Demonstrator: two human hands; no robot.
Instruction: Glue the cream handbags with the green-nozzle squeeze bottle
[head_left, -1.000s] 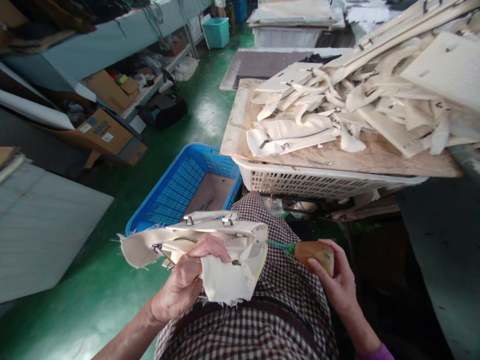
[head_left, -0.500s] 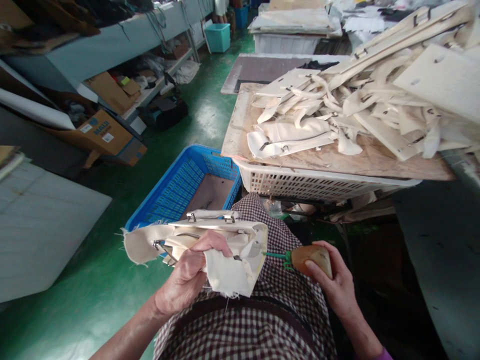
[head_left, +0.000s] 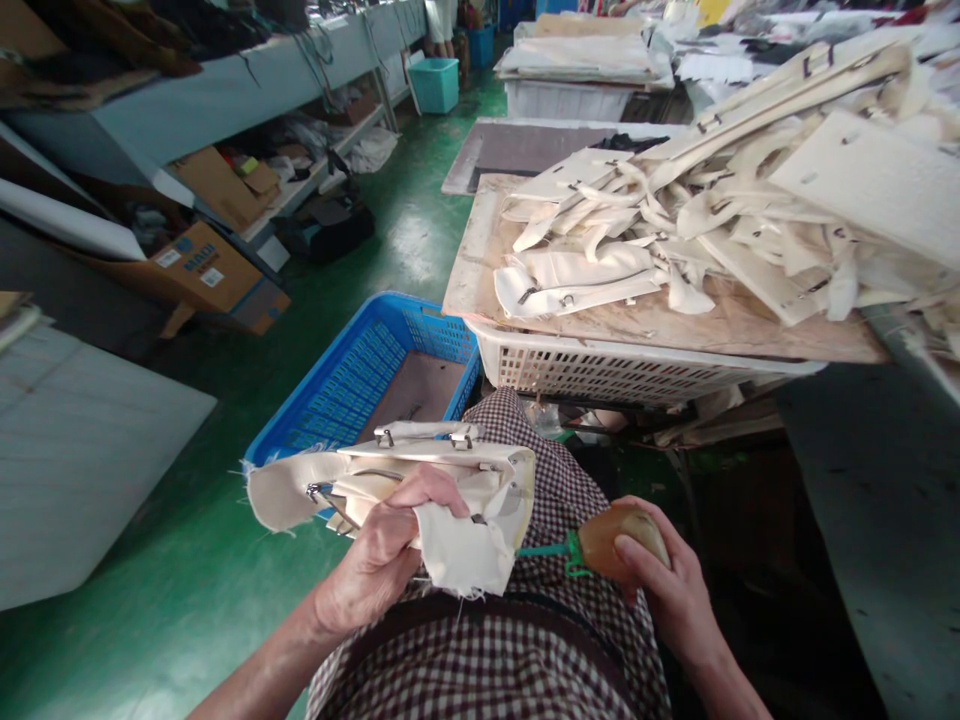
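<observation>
One brown bottle (head_left: 604, 540), long axis crosswise, teal nozzle (head_left: 545, 550) toward cream piece (head_left: 469, 548)

Fabric (head_left: 469, 550) — left grip (head_left: 386, 540), bottle (head_left: 601, 540) — right grip (head_left: 667, 575)

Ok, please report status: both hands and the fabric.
Left hand gripping cream fabric bundle. Right hand holding brown bottle, green nozzle beside bundle's edge, contact unclear. Checkered cloth beneath.

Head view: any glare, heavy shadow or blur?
Head view, upper middle: whitish glare on the glossy green floor; head view, lower right: deep shadow beside the right hand; head view, lower middle: no obvious blur on the teal-shafted tool with rounded brown handle.
</observation>
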